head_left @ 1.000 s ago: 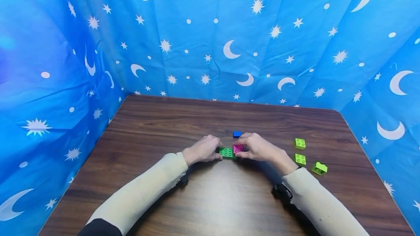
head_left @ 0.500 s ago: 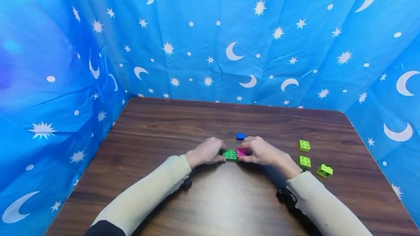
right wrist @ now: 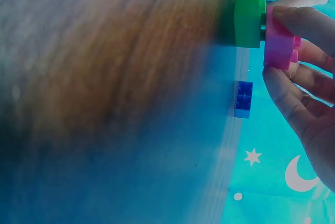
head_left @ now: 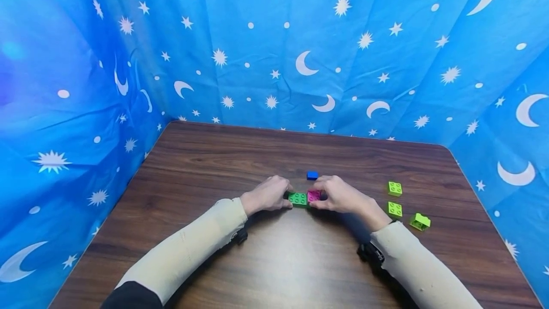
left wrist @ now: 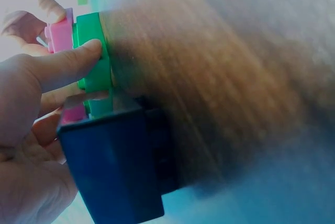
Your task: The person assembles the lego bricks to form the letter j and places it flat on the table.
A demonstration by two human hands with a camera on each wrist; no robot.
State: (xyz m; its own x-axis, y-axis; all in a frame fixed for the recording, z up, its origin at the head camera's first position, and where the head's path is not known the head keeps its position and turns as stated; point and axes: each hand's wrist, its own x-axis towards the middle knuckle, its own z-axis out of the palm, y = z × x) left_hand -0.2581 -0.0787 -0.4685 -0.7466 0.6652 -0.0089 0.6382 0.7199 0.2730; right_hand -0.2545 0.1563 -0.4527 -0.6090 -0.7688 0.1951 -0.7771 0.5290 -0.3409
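On the table's middle lies a green toy brick (head_left: 298, 199) with studs on top. My left hand (head_left: 268, 193) grips its left end, the thumb (left wrist: 84, 56) pressed along the near side. A smaller pink brick (right wrist: 278, 43) stands over the green brick's right end and juts past it. Green studs show in a narrow gap between the two in the right wrist view. Thumb and fingers of my right hand (head_left: 340, 194) pinch the pink brick by its sides.
A small blue brick (head_left: 312, 175) lies just beyond the hands. Two lime-green bricks (head_left: 395, 188) stand studs up at the right, and a third lime brick (head_left: 420, 221) lies tipped nearby. Blue cloth (head_left: 240, 85) with moons and stars surrounds the table's back and sides.
The head view has shifted slightly. Both hands keep their grip on the green and pink bricks, with almost no movement against the table.
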